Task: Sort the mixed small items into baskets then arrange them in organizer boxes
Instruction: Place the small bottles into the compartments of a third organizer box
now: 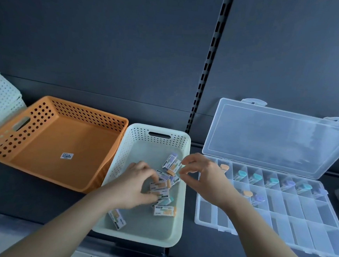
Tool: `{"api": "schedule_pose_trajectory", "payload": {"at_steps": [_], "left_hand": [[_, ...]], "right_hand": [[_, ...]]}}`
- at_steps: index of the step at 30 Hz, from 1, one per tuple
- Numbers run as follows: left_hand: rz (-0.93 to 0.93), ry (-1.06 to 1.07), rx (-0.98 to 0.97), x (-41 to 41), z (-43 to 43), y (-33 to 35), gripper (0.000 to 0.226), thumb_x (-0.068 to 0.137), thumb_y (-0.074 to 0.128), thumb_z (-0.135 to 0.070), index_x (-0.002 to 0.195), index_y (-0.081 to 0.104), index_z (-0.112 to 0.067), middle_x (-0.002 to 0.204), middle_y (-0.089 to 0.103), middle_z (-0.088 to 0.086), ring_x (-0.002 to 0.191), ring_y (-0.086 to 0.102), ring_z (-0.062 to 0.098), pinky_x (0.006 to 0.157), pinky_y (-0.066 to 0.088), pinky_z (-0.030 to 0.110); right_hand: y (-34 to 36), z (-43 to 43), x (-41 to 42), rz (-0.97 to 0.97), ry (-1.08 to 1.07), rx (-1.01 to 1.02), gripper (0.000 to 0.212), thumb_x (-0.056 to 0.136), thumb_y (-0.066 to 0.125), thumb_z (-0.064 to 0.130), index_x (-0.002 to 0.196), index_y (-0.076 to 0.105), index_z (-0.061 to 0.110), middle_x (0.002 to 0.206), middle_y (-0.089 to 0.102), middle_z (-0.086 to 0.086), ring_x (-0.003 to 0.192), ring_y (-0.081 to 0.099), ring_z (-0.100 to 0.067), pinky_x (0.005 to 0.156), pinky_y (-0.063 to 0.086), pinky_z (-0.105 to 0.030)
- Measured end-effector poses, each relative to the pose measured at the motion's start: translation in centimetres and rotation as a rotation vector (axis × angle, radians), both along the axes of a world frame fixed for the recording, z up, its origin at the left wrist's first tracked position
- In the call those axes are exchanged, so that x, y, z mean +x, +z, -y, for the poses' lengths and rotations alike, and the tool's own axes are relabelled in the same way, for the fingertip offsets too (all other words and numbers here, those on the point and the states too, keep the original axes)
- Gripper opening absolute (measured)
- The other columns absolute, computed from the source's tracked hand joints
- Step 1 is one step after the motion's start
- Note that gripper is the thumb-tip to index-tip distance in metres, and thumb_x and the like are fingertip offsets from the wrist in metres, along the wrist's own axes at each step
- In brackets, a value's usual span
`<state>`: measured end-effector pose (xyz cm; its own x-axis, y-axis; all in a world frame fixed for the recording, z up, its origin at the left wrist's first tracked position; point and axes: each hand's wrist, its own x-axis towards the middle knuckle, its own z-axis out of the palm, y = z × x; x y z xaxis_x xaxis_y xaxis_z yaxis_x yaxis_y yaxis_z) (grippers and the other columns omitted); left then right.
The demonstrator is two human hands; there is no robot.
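Right now, both of your hands are at the white basket (180, 214), which sits mid-shelf with the small packets (163, 208) heaped toward its right side. Your left hand (137, 184) is down inside, fingers curled round a packet or two in the pile. It looks like the pick for the next transfer. Your right hand (203, 175) hovers over the basket's right rim, thumb and forefinger curved toward each other with nothing visible between them, so it reads as empty, probably poised to take a packet.

Just right of the basket lies the clear organizer box (278, 230), its lid (275, 136) swung open toward the back wall so every compartment is reachable from above. Most cells of the far row hold a packet and two more sit in the next row. The near rows are bare — likely room for what remains.

To the left, the orange basket (89, 110) sits just beside the white one, holding only a sticker (66, 155).

A narrow strip of dark shelf separates basket and organizer — a carry to the right must clear the basket's tall rim, then the organizer's low left wall.
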<state>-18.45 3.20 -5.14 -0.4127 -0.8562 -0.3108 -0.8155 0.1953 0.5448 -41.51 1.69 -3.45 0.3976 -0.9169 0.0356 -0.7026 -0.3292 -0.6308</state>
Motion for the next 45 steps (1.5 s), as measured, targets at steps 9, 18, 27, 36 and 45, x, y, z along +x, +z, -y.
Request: {"api": "schedule_pose_trajectory", "payload": {"at_steps": [9,18,27,36,45], "left_hand": [[-0.019,-0.123,-0.161,-1.7,-0.3,-1.1,0.03,0.079,0.068,-0.049,0.099,0.057,-0.03,0.122,0.037,-0.014,0.106,0.046,0.007,0.091,0.044,0.026],[-0.082,0.122,-0.036,1.1,0.3,0.1,0.029,0.089,0.065,-0.019,0.115,0.059,-0.03,0.119,0.059,-0.01,0.105,0.057,0.009,0.089,0.049,0.029],[-0.044,0.178,0.023,1.8,-0.6,1.5,0.028,0.091,0.056,-0.021,0.117,0.048,-0.022,0.118,0.044,-0.005,0.092,0.049,0.005,0.074,0.038,0.02],[-0.023,0.269,-0.005,1.5,-1.9,1.7,0.024,0.086,0.069,-0.026,0.106,0.06,-0.018,0.097,0.059,-0.005,0.085,0.057,0.009,0.071,0.047,0.026],[-0.386,0.527,0.032,5.0,-6.0,4.3,0.015,0.092,0.061,-0.028,0.106,0.059,-0.026,0.081,0.056,-0.006,0.066,0.068,0.007,0.065,0.058,0.034]], "right_hand": [[-0.4,-0.3,0.3,0.07,-0.062,0.028,0.008,0.086,0.068,0.022,0.084,0.076,0.02,0.108,0.059,0.012,0.085,0.064,-0.006,0.076,0.049,-0.015],[-0.1,0.0,0.4,-0.016,-0.022,-0.038,0.007,0.085,0.069,0.021,0.084,0.076,0.02,0.106,0.061,0.011,0.091,0.056,-0.001,0.079,0.04,-0.005],[1.3,2.6,4.8,-0.39,0.196,-0.003,0.023,0.09,0.057,0.021,0.108,0.069,0.024,0.112,0.066,0.008,0.106,0.056,-0.013,0.087,0.046,-0.028],[0.1,4.5,8.7,-0.698,0.344,0.089,0.027,0.084,0.067,0.03,0.108,0.067,0.018,0.103,0.067,0.0,0.094,0.062,-0.02,0.082,0.053,-0.035],[1.3,2.5,8.6,-0.341,0.375,0.292,0.034,0.092,0.04,0.011,0.113,0.064,0.022,0.114,0.062,0.002,0.098,0.058,-0.014,0.088,0.047,-0.028]]}}
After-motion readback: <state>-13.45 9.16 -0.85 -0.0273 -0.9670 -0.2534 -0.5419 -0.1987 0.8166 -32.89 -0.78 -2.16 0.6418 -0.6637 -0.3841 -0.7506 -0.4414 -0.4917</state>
